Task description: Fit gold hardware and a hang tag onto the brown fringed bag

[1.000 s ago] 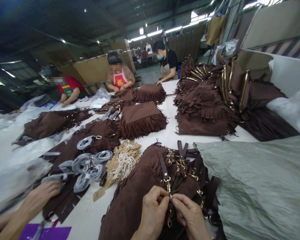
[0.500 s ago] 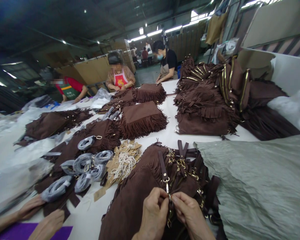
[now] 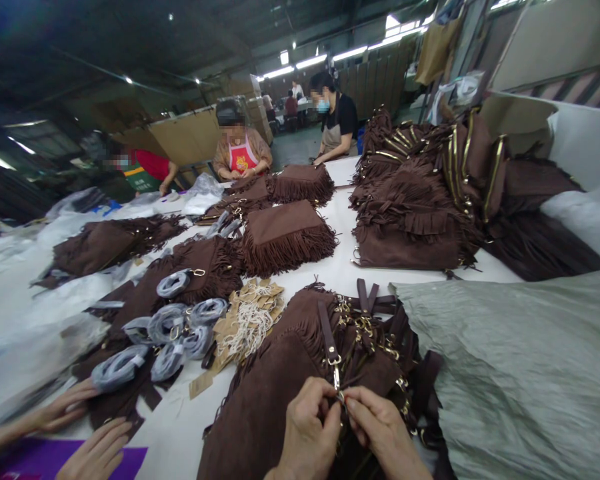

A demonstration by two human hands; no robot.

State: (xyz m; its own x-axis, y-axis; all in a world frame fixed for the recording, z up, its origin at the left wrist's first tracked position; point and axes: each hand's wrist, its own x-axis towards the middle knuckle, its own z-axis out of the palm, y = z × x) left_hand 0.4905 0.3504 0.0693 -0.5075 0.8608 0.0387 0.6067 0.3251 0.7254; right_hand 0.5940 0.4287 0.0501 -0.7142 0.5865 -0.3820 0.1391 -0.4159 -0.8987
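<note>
Near edge: left hand (image 3: 307, 437) and right hand (image 3: 380, 433) are crowding together over the brown fringed bag (image 3: 275, 387).
Right flank: grey-green sheet (image 3: 520, 373) is blocking passage.
Left flank: tag pile (image 3: 247, 320), wrapped straps (image 3: 173, 327) and a co-worker's hands (image 3: 83, 433) are obstructing.
Centre: bare white table (image 3: 340, 267) is lying open between bags.

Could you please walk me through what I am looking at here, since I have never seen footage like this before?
There is no machine here: a person wears a camera on the head, looking forward and down, so the picture is their own view. At the bottom, their left hand and right hand pinch a small metal clasp on a strap of a brown fringed bag. The white table holds more fringed bags, grey wrapped strap rolls and a heap of paper tags. Grey-green paper lies to the right. The hands at lower left are a co-worker's; other people work at the far end.
</note>
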